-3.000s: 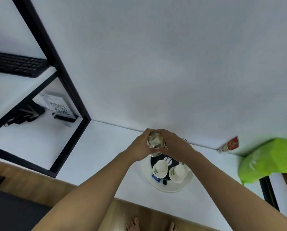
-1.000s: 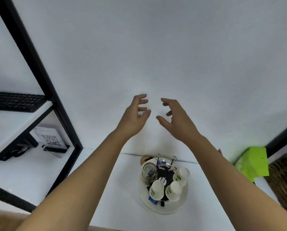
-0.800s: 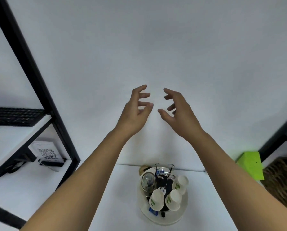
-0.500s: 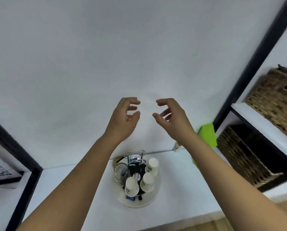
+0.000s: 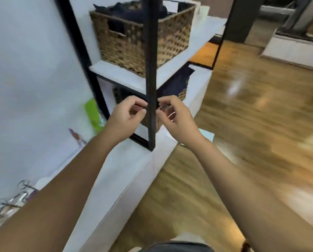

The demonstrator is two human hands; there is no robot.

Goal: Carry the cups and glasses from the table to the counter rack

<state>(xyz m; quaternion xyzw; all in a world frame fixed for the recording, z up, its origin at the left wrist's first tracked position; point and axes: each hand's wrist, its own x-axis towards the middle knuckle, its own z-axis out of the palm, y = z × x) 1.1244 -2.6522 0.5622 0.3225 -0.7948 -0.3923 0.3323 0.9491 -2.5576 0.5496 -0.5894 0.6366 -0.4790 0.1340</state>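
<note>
The cup rack [image 5: 15, 196] shows only as blurred wire hooks and a clear glass at the lower left edge, partly hidden behind my left forearm, on the white counter [image 5: 126, 166]. My left hand [image 5: 126, 117] and my right hand [image 5: 175, 119] are raised side by side, well to the right of the rack. Both hold nothing, with the fingers loosely curled and a small gap between thumb and fingers. No table with cups is in sight.
A black shelf post [image 5: 151, 88] stands right behind my hands. A woven basket [image 5: 143, 35] sits on the white shelf, and another is below it. A green bag [image 5: 92, 113] leans on the wall. Wooden floor [image 5: 252, 115] stretches to the right.
The view has swung sharply right, so the rack slid to the lower left edge and the shelf with baskets came to the centre. Both hands stay empty and have curled in slightly.
</note>
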